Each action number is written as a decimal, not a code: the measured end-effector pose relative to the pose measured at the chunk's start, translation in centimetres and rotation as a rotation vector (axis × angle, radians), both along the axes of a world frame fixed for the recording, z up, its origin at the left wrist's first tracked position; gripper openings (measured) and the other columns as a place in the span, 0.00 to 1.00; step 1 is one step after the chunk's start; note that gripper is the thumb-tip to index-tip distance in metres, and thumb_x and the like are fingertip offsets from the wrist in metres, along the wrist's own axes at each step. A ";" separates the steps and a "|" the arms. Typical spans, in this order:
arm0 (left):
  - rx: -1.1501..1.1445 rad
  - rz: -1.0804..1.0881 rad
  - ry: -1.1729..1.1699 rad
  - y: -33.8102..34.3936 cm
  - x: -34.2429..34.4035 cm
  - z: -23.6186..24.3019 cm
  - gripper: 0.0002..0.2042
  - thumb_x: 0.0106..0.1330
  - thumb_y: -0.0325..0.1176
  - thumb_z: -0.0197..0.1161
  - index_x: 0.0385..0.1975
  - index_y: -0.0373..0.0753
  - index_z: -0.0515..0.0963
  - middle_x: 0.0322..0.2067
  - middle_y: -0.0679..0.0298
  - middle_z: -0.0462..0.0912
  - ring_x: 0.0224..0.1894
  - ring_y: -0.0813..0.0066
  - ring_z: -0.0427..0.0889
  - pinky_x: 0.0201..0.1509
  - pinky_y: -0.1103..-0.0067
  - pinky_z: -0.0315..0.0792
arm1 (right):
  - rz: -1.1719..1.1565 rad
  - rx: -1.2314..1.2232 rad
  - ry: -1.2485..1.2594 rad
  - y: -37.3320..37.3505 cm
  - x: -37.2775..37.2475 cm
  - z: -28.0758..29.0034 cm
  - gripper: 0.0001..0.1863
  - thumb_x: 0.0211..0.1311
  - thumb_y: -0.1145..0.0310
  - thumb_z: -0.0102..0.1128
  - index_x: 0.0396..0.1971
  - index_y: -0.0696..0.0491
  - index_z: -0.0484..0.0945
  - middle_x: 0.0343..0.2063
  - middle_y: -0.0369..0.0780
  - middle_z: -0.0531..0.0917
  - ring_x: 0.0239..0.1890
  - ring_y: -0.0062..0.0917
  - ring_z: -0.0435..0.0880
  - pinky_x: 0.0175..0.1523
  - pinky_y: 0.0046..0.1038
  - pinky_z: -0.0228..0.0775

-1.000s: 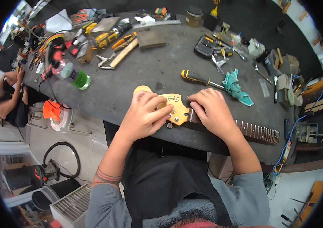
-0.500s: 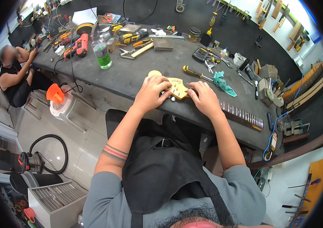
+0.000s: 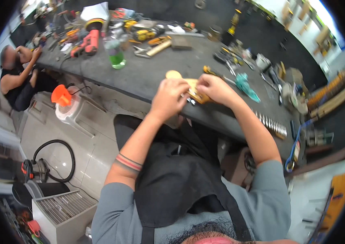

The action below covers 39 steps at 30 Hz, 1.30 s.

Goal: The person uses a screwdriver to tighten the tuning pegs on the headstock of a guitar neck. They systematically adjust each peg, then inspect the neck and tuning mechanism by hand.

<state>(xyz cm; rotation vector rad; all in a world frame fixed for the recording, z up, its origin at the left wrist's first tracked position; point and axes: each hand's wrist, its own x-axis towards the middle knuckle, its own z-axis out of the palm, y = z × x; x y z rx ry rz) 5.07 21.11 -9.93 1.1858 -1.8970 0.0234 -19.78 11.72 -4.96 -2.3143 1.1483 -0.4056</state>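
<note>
Your left hand is curled closed over the pale yellow wooden guitar headstock, gripping it from the left, while your right hand pinches its right side, fingers bent onto the small metal hardware there. The headstock lies at the near edge of the dark grey workbench, its fretted neck running right along that edge. You look to be fitting or adjusting the tuner hardware; the next move calls for a steady hold with the left while the right fingers work the small part. Just beyond your right hand lie a yellow-handled screwdriver and a teal cloth; a green-filled plastic bottle and red power tool sit toward the far left corner. Another person crouches left of the bench, near an orange funnel on the pale floor.
</note>
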 end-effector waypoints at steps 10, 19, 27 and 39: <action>-0.069 -0.037 0.048 -0.5 0.7 -0.5 0.15 0.67 0.36 0.77 0.51 0.42 0.86 0.54 0.63 0.85 0.66 0.56 0.82 0.78 0.57 0.69 | 0.279 0.060 0.603 -4.4 5.9 7.5 0.14 0.67 0.59 0.75 0.41 0.56 0.90 0.36 0.47 0.94 0.42 0.43 0.94 0.49 0.42 0.84; -0.045 -0.066 0.074 -0.4 1.0 -0.5 0.16 0.64 0.33 0.79 0.51 0.42 0.86 0.57 0.61 0.83 0.68 0.59 0.80 0.81 0.56 0.67 | 0.490 0.153 0.927 -6.8 9.0 9.1 0.14 0.69 0.55 0.70 0.44 0.48 0.94 0.37 0.46 0.94 0.42 0.45 0.93 0.52 0.46 0.83; 0.026 -0.058 0.080 -0.1 1.0 0.1 0.20 0.64 0.33 0.79 0.56 0.44 0.84 0.59 0.62 0.83 0.69 0.56 0.79 0.82 0.56 0.65 | 0.365 -0.765 0.197 -1.3 5.4 6.9 0.13 0.57 0.65 0.79 0.35 0.55 0.83 0.33 0.45 0.86 0.36 0.46 0.86 0.42 0.48 0.77; -0.028 -0.076 0.180 -19.0 3.0 9.3 0.15 0.68 0.38 0.75 0.24 0.38 0.80 0.25 0.56 0.85 0.30 0.51 0.86 0.37 0.61 0.77 | 0.744 -0.142 -0.119 8.0 1.8 -1.4 0.08 0.58 0.71 0.76 0.35 0.50 0.83 0.30 0.40 0.80 0.33 0.39 0.85 0.36 0.42 0.74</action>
